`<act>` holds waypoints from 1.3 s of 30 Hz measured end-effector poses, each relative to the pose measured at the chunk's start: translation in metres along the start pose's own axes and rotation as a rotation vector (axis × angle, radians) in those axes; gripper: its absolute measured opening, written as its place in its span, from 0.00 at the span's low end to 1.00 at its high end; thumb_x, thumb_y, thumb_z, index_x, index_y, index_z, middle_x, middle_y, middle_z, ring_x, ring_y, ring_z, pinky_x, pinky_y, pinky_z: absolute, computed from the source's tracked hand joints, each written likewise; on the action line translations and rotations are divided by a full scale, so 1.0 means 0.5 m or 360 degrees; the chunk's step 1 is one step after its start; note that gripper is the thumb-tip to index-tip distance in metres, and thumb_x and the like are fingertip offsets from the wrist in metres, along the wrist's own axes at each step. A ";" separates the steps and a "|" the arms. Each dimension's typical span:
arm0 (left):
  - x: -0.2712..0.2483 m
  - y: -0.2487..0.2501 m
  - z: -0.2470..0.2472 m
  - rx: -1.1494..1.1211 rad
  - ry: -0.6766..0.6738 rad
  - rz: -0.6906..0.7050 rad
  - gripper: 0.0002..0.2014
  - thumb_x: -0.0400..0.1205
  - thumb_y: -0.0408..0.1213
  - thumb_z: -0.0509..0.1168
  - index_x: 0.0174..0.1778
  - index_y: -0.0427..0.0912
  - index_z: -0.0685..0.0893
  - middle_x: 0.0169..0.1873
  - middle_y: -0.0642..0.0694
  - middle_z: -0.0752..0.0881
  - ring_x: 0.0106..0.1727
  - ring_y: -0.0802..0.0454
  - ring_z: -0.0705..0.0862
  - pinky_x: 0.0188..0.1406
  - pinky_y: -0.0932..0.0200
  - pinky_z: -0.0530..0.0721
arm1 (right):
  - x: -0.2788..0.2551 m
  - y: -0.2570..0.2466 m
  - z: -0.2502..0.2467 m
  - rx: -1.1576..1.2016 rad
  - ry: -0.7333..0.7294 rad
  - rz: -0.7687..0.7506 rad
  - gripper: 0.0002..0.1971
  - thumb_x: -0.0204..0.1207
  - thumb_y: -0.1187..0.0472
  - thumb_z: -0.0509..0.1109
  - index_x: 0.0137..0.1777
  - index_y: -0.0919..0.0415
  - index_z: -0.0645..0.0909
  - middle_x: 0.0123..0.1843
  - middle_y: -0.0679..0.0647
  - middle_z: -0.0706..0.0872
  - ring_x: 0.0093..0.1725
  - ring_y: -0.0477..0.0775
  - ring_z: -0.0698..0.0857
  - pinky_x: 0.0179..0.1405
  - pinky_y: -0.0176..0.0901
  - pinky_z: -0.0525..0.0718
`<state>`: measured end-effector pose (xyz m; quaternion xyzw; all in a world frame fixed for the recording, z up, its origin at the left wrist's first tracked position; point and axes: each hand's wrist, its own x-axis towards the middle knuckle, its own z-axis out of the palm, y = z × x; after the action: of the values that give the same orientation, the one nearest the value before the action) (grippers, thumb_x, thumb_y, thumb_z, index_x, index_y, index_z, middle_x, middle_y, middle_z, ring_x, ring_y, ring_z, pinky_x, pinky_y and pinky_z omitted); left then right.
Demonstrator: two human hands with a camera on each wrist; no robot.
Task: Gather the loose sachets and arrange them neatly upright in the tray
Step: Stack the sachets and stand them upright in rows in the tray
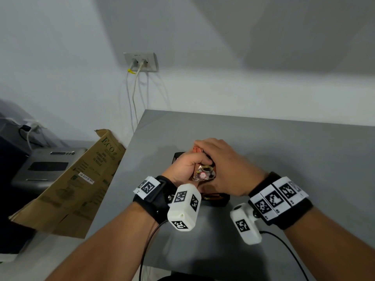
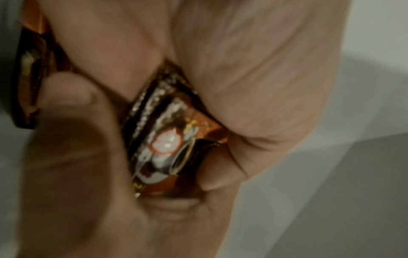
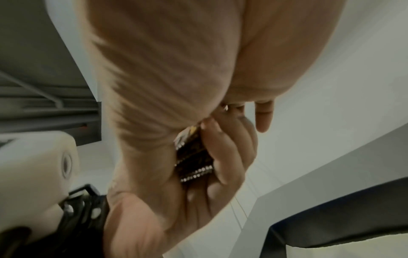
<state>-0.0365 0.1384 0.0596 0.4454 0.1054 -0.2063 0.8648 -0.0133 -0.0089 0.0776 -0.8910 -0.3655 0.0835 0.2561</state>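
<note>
A bundle of brown-orange coffee sachets [image 1: 204, 173] with a cup picture is held on edge between both hands, just above a black tray [image 1: 220, 200] on the grey table. My left hand [image 1: 187, 165] grips the bundle from the left, fingers curled round it. My right hand [image 1: 222, 159] covers the bundle's top and right side, fingers bent over its far end. Most of the tray is hidden under the hands. In the left wrist view the sachets [image 2: 167, 141] sit pinched between fingers and palm. The right wrist view shows the sachets' crimped edges [image 3: 194, 160] inside the left hand's fingers [image 3: 223, 148].
The grey table [image 1: 284, 151] stands against a white wall. A brown cardboard box flap [image 1: 81, 179] leans at the table's left edge, beside a grey machine [image 1: 46, 165]. A wall socket [image 1: 141, 61] with cables hangs behind.
</note>
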 end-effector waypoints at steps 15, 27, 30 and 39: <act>0.001 0.017 -0.006 0.0047 0.0133 0.0134 0.29 0.67 0.22 0.62 0.68 0.34 0.77 0.46 0.31 0.84 0.40 0.41 0.85 0.36 0.51 0.83 | 0.012 -0.006 -0.029 0.0458 0.0066 0.0220 0.48 0.65 0.44 0.82 0.84 0.46 0.64 0.70 0.37 0.72 0.68 0.43 0.74 0.70 0.43 0.74; 0.024 0.034 -0.046 0.0305 0.0303 0.0322 0.35 0.69 0.17 0.72 0.72 0.40 0.73 0.50 0.35 0.83 0.39 0.45 0.86 0.36 0.50 0.86 | 0.058 0.030 -0.069 0.0615 0.0222 0.0383 0.06 0.75 0.66 0.77 0.46 0.53 0.89 0.39 0.47 0.90 0.38 0.46 0.87 0.46 0.46 0.88; 0.030 0.049 -0.094 0.0268 0.0537 0.0349 0.22 0.79 0.22 0.68 0.67 0.43 0.75 0.51 0.40 0.80 0.36 0.49 0.83 0.33 0.52 0.83 | 0.081 0.072 -0.078 0.0406 0.0436 0.0511 0.07 0.77 0.65 0.74 0.43 0.49 0.86 0.41 0.41 0.87 0.41 0.38 0.84 0.42 0.28 0.77; 0.035 0.055 -0.178 0.0498 0.0746 0.0323 0.20 0.80 0.19 0.63 0.65 0.40 0.74 0.44 0.41 0.81 0.33 0.46 0.81 0.33 0.50 0.82 | 0.131 0.179 0.039 -0.0064 0.0009 0.0749 0.11 0.75 0.70 0.66 0.45 0.54 0.87 0.46 0.54 0.91 0.44 0.55 0.89 0.49 0.50 0.90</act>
<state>-0.0083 0.2207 0.0216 0.6170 0.2241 -0.0241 0.7540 0.0819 -0.0095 0.0171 -0.9568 -0.1487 0.1313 0.2127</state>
